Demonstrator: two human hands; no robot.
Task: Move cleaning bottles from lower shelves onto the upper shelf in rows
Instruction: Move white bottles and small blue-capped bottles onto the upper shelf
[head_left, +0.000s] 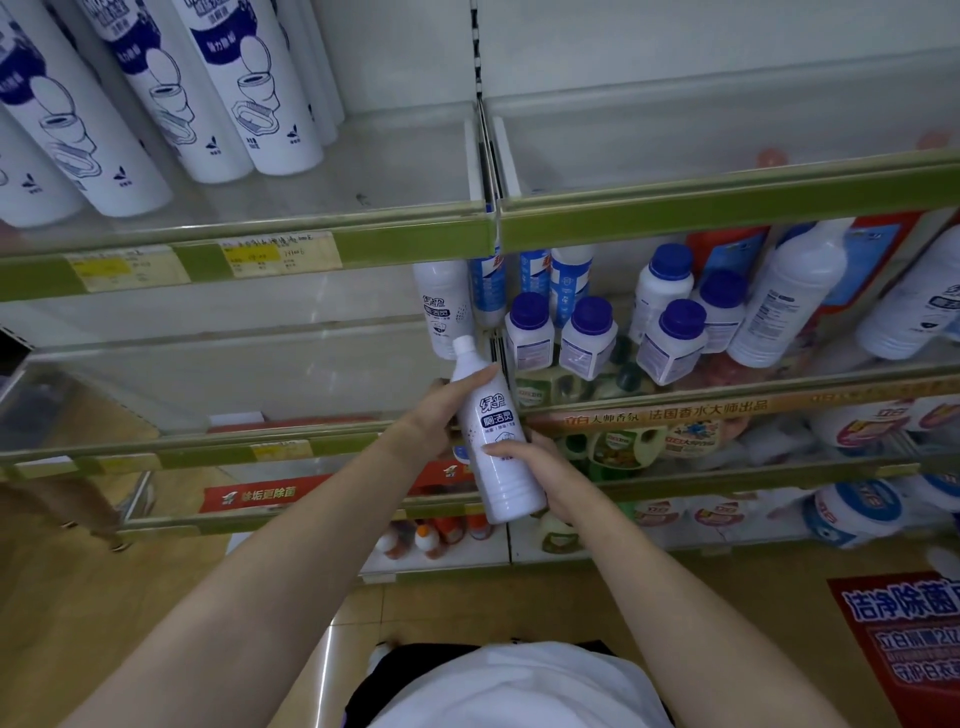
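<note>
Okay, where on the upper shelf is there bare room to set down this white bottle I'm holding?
Bare patch on the upper shelf, between the row of white toilet-cleaner bottles at left and the centre divider. The bay right of that divider also shows bare. The lower right shelf is crowded with blue-capped jars.

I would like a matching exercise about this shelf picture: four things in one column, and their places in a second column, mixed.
Things
1. white bottle with blue label
2. tall white bottles with toilet drawings
3. small white jars with blue caps
4. red floor sign

Places
A. upper shelf, left
B. bottom right, on the floor
C. held in the left hand and right hand
D. middle shelf, right bay

Pairs: 1-C, 2-A, 3-D, 4-B
</note>
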